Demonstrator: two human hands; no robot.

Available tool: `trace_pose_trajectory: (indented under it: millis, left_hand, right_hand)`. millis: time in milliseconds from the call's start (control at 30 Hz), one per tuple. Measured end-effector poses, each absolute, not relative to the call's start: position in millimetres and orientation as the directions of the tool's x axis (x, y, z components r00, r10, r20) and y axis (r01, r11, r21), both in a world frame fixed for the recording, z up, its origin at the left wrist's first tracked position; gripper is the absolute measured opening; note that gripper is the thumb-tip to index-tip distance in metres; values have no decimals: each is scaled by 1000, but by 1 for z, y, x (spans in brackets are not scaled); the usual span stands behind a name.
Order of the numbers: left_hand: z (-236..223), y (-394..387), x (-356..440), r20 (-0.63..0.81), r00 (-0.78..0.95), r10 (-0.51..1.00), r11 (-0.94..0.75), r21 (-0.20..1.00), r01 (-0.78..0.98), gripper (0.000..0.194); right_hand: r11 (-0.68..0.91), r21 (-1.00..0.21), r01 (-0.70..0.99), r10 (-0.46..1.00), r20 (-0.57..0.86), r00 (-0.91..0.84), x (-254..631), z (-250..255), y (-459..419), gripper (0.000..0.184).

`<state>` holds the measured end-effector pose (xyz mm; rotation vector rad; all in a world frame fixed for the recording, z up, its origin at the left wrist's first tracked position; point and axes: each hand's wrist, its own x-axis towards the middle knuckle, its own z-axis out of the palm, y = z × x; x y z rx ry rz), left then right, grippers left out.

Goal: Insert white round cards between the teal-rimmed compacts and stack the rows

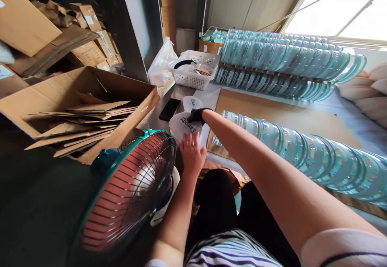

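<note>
A round white sticker or card [178, 129] printed with the word "beauty" lies in front of me at the table's left end. Just beyond it is a second one [191, 102] with the same print. My left hand [192, 152] is bare, its fingers stretched out and slightly apart against the near edge of the closer disc. My right hand [197, 116] wears a black glove and reaches across to the right side of that disc, touching its print. The dark glove hides how its fingers are set. A black phone [169, 110] lies left of the discs.
A green-rimmed fan [130, 194] stands close to my left arm. Behind it is a cardboard box [121, 82] with flat cardboard pieces. Rows of clear glass lids or bowls [290, 144] line the table's right side. A white basket [189, 82] stands at the back.
</note>
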<state>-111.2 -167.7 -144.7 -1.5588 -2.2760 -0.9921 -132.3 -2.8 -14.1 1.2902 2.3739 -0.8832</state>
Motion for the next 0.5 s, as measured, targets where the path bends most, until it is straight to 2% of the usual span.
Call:
trace_pose_trajectory:
  millis: [133, 233, 367, 433, 500]
  left_hand:
    - [-146, -168, -114, 517, -430, 740, 199, 442, 874, 63]
    - [-153, -169, -115, 547, -433, 717, 130, 505, 853, 66]
    - [-161, -171, -111, 579, -479, 660, 39, 611, 791, 73]
    - [-160, -169, -109, 584, -513, 629, 19, 648, 761, 79]
    - [-156, -163, -109, 588, -556, 587, 21, 676, 737, 83]
  right_hand:
    - [410, -370, 833, 637, -538, -552, -128, -11, -7, 53]
    - [473, -360, 804, 662, -456, -594, -134, 13, -5, 50]
    - [617, -209, 758, 694, -310, -650, -141, 45, -4, 49]
    - [681, -155, 715, 659, -295, -692, -138, 44, -10, 46]
    - [721, -149, 677, 615, -314, -724, -130, 33, -17, 43]
